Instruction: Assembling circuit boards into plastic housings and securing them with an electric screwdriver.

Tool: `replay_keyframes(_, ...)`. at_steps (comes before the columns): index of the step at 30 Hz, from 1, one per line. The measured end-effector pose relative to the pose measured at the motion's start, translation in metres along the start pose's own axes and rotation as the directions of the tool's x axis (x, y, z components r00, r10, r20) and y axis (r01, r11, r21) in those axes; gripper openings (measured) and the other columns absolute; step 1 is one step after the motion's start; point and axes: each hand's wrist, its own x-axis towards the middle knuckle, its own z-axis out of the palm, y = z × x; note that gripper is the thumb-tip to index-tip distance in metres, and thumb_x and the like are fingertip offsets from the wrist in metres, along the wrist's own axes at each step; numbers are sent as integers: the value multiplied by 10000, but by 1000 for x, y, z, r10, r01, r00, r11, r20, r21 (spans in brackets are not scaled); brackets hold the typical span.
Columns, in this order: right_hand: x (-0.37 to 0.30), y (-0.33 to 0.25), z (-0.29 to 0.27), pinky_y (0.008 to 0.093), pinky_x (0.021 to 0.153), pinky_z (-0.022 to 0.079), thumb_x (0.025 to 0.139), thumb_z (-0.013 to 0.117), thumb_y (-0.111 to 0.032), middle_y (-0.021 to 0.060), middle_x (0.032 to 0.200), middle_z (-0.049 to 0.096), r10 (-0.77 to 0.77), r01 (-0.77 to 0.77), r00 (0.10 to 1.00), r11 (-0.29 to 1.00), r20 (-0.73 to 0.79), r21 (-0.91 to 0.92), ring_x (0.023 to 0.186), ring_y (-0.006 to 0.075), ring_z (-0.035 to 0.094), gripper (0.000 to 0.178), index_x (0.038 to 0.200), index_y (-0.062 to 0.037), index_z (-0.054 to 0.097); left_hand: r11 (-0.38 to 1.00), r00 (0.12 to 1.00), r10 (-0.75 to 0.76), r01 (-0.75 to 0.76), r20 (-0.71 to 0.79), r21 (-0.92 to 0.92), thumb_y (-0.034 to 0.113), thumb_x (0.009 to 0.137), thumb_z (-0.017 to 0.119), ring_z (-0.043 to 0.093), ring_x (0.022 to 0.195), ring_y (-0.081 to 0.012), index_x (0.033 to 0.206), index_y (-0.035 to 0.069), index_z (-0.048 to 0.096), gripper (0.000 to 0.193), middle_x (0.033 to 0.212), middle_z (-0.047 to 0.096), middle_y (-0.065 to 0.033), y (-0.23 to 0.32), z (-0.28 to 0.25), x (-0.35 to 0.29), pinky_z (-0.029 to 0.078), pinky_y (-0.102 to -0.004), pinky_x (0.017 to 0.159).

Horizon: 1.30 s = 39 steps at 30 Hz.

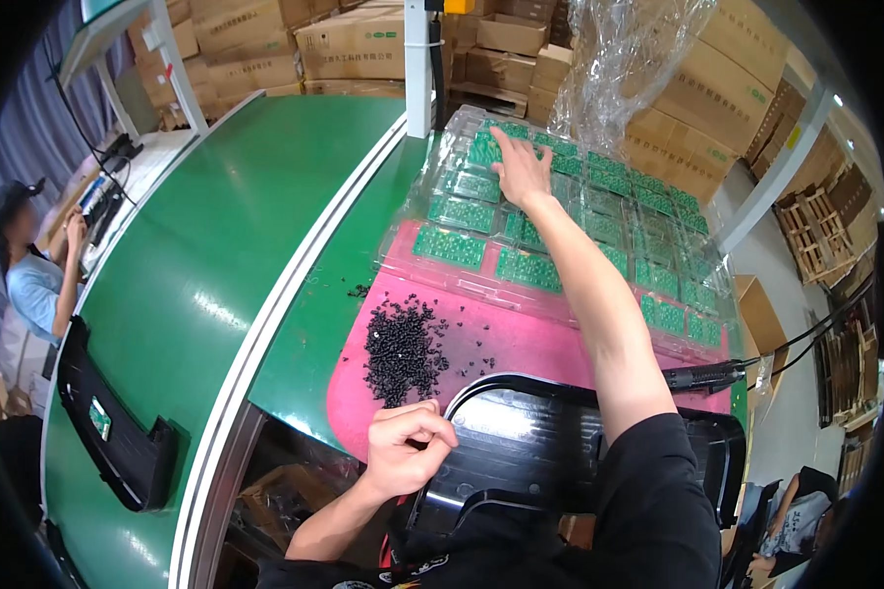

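My right hand [524, 169] reaches to the far left part of a clear plastic tray [403, 257] of green circuit boards. Its fingers are spread over a green circuit board [485, 149], and I see nothing held in them. Close to my body, my left hand [410, 448] is curled closed above the near edge of the pink mat [349, 407]; whatever it may hold is hidden. Just beyond it lies a pile of small black screws [400, 351]. A large black plastic housing [521, 432] rests in front of me, partly under my right arm.
A black power screwdriver [702, 376] with a cable lies at the right. Along the left runs a green conveyor belt [221, 196] carrying another black housing [118, 432] with a board in it. Cardboard boxes [354, 49] and crumpled clear film [629, 69] stand behind. A co-worker [37, 255] sits far left.
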Motion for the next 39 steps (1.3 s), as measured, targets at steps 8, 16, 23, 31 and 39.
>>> replay_keyframes(8,-95,-40,-114,397,905,469,871,676,-149,209,1193,560,137,60,985,281,-102,958,1079,264,596,714,1428,-73,236,997,1000,16,-15,-10,81,-171,672,574,421,500,-95,689,-2,608,173,557,461,-17,1,1,-3,288,-241,468)
replay_keyframes(16,-280,-35,-230,452,985,474,829,647,-38,208,1188,541,-13,-15,1000,-44,14,999,1115,322,589,796,1467,-69,172,960,963,-144,81,227,269,52,670,812,529,738,-64,1070,15,614,448,907,621,-34,43,23,43,412,-193,556)
replay_keyframes(23,-341,-9,-244,394,1039,416,830,635,19,257,1319,481,114,27,993,98,-38,995,1206,270,521,825,1482,-12,131,982,881,-165,105,443,158,84,690,810,611,848,-124,1166,-10,613,524,1045,649,-95,68,100,81,537,-235,627)
replay_keyframes(31,-411,52,-252,365,953,430,811,724,-159,156,1264,529,184,-251,968,704,172,665,1175,291,512,549,1290,-18,497,922,657,-207,-117,725,370,109,693,768,619,836,-174,1114,5,604,464,973,621,-95,41,138,83,519,-286,631)
replay_keyframes(39,-440,74,-222,411,1043,336,752,762,-178,138,1307,467,104,-245,952,824,288,511,1242,330,390,499,1190,-43,566,862,490,-218,-308,844,402,188,710,775,573,986,-305,1082,-11,566,471,1044,544,-126,7,152,61,480,-381,845)
